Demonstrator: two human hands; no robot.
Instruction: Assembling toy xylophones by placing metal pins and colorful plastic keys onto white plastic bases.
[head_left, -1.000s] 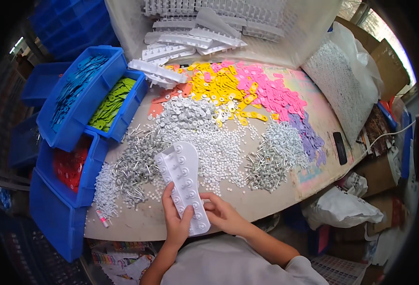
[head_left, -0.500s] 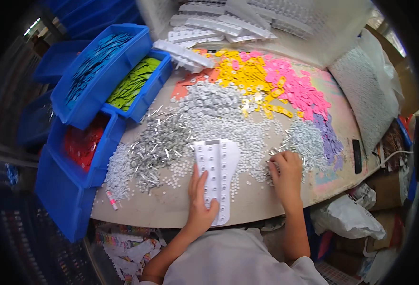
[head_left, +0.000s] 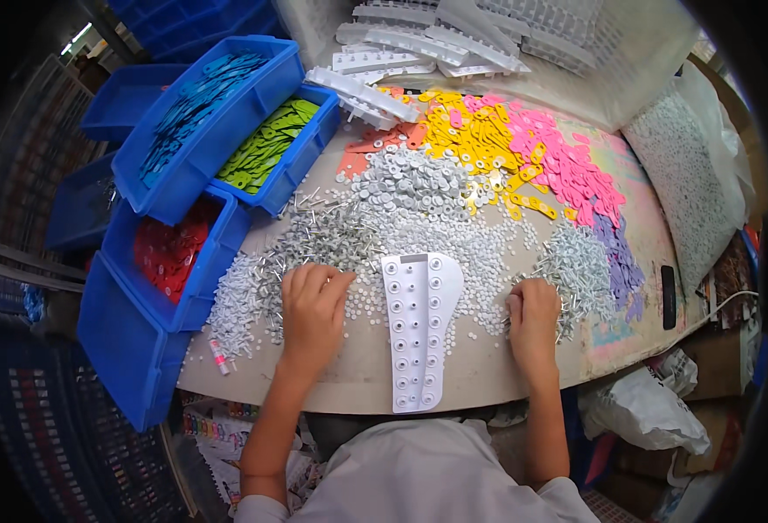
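In front of me on the table lies a white plastic tray (head_left: 412, 340) with rows of round seats and small pegs, touched by neither hand. My left hand (head_left: 314, 314) is at the near edge of a heap of silvery metal pins (head_left: 327, 231); its fingers are bent together, and whatever is at their tips is too small to make out. To the right of the tray, my right hand (head_left: 534, 315) is closed beside a pile of white and silvery pins (head_left: 575, 270). Its fingertips are partly hidden. Small white discs (head_left: 445, 244) are scattered beyond the tray.
Blue bins (head_left: 170, 205) at the left hold blue, green and red tags. Yellow tags (head_left: 466, 131), pink tags (head_left: 567, 166) and purple tags (head_left: 619, 261) lie at the back. White plastic strips (head_left: 436, 44) are stacked behind. A dark flat object (head_left: 669, 296) lies near the right edge.
My left hand has let go of the white tray and moved left to the metal pins. My right hand stays by the right-hand pile, its fingers more curled. The view has shifted slightly.
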